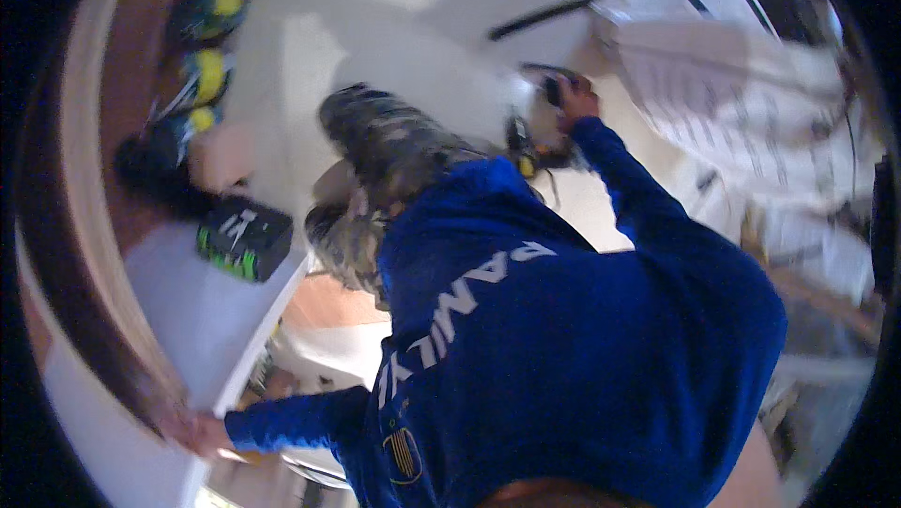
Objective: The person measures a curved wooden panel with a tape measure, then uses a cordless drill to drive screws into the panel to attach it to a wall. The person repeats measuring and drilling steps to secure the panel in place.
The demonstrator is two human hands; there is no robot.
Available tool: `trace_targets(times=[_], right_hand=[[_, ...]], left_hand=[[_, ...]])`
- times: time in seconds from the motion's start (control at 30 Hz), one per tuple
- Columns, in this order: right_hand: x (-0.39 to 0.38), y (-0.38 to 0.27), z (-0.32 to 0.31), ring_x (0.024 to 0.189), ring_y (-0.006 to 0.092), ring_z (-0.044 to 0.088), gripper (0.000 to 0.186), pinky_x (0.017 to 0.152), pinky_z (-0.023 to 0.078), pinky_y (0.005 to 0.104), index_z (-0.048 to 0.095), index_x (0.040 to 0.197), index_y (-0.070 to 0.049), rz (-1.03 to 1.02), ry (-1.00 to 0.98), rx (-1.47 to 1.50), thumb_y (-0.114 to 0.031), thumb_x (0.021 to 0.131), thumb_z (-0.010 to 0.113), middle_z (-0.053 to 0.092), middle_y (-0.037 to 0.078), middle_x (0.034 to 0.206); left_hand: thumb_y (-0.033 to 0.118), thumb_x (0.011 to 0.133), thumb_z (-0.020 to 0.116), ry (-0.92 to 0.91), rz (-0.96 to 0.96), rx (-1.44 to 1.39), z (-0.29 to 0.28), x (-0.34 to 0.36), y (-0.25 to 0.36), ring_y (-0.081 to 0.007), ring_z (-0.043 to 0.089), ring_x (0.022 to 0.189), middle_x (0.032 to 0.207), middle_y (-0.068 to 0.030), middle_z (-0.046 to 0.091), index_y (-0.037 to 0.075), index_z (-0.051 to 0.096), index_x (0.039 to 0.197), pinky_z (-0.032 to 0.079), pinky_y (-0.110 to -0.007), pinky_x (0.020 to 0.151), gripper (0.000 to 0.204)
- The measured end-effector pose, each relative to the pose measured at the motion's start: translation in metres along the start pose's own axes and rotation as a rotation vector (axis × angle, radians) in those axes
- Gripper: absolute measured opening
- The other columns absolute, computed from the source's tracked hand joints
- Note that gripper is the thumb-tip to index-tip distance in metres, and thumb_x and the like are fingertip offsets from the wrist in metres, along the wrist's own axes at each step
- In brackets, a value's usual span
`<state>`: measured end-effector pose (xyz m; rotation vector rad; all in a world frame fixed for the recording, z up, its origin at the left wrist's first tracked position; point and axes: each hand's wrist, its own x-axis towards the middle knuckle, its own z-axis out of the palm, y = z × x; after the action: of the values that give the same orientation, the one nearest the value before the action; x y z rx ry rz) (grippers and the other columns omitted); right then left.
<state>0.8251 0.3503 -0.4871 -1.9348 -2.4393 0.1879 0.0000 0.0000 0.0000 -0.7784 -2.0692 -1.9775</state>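
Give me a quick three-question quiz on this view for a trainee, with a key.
1. True or false: the right hand is closer in the picture to the black-and-green box than the left hand is.
2. The left hand is nearest to: A) the camouflage trousers; B) the wooden edge; C) the black-and-green box.
3. What does the right hand appear to hold?

Key: 1. False. 2. B. 3. A dark object, too blurred to identify.

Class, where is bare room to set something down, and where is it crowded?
Bare: the pale floor between the yellow-dark row and the black bar; pale ledge between the wooden edge and dark box. Crowded: around the right hand, dark-yellow item and white sack.
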Motion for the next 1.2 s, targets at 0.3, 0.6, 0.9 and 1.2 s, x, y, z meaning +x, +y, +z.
trace_targets(times=[0.3,0.6,0.9,1.2], right_hand=[[0.106,-0.017,0.042,0.125,0.0306,0.053,0.065,0.111,0.037,0.0447,0.057,0.136,-0.008,-0.14,-0.714,0.171,-0.038,0.079,0.071,0.061,0.01,0.134],[0.073,-0.236,-0.216,0.109,0.0304,0.062,0.08,0.096,0.049,0.0375,0.047,0.135,0.001,-0.762,-0.874,1.227,-0.019,0.064,0.078,0.062,0.016,0.119],[0.034,-0.349,-0.293,0.126,0.0457,0.049,0.1,0.104,0.042,0.0484,0.025,0.142,0.001,-1.089,-0.812,0.921,-0.021,0.061,0.079,0.046,0.031,0.135],[0.055,-0.348,-0.264,0.118,0.0432,0.056,0.09,0.101,0.045,0.0492,0.045,0.139,-0.007,-1.228,-0.837,0.808,-0.016,0.056,0.078,0.058,0.023,0.125]], left_hand=[[0.01,0.097,0.056,-0.511,-0.375,-0.144,0.162,-0.246,0.009,-0.0194,0.07,0.092,0.104,-0.0104,0.073,-0.003,0.067,0.117,0.057,-0.032,0.081,0.025],[0.021,0.096,0.064,-0.738,0.501,0.167,0.335,-0.342,0.076,-0.0373,0.07,0.1,0.108,-0.0198,0.072,0.0,0.06,0.129,0.055,-0.043,0.091,0.039],[0.015,0.089,0.07,-1.173,-0.27,0.156,0.272,-0.303,0.061,-0.0396,0.067,0.102,0.107,-0.0227,0.069,0.0,0.061,0.124,0.053,-0.045,0.088,0.039],[0.008,0.092,0.069,-1.264,-0.442,0.143,0.176,-0.293,0.046,-0.0306,0.065,0.106,0.111,-0.0155,0.067,0.003,0.067,0.122,0.052,-0.04,0.091,0.03]])
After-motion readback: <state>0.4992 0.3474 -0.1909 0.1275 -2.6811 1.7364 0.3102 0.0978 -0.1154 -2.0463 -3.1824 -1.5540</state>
